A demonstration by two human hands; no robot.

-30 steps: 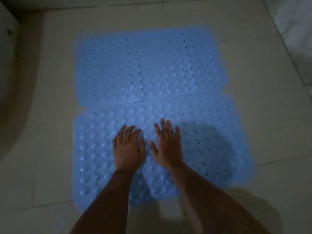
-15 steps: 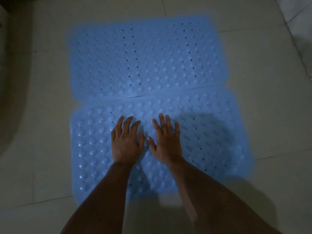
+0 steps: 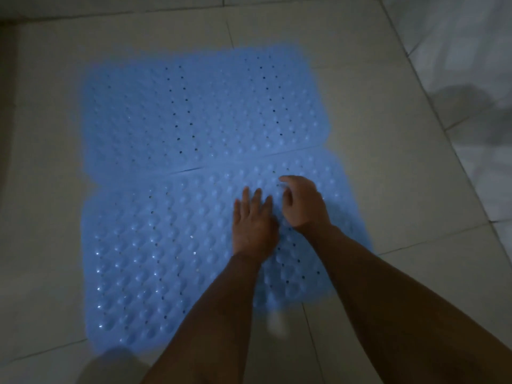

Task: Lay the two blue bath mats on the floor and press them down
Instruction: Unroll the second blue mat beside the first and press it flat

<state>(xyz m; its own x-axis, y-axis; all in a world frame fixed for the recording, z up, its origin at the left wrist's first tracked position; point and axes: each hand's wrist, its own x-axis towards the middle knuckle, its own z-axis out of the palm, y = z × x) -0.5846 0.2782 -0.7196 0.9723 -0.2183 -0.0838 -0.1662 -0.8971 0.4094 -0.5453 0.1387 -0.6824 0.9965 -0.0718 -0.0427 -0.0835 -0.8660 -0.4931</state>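
The room was dim, and two blue bath mats lay flat on the pale tiled floor (image 3: 388,120), long edges meeting along a thin seam. The far mat (image 3: 194,112) sat slightly left of the near mat (image 3: 155,245), so the near one's right end stuck out further. Both were covered in rounded bumps and small holes, though in that light the far mat's edges looked soft and smeared.

The left hand (image 3: 253,225) lay palm down on the near mat, fingers straight and close together, holding nothing. The right hand (image 3: 303,202) was just beside it, nearer the seam, its fingers bent downward at the knuckles; the fingertips were blurred, so I could not tell whether they pressed the mat or hung just above it. Nothing was held in it.

Both forearms ran out of sight at the bottom edge and covered part of the near mat's front edge. A dark shadow sat over its near left corner. A tiled wall (image 3: 471,65) rose at the right, mottled and indistinct.
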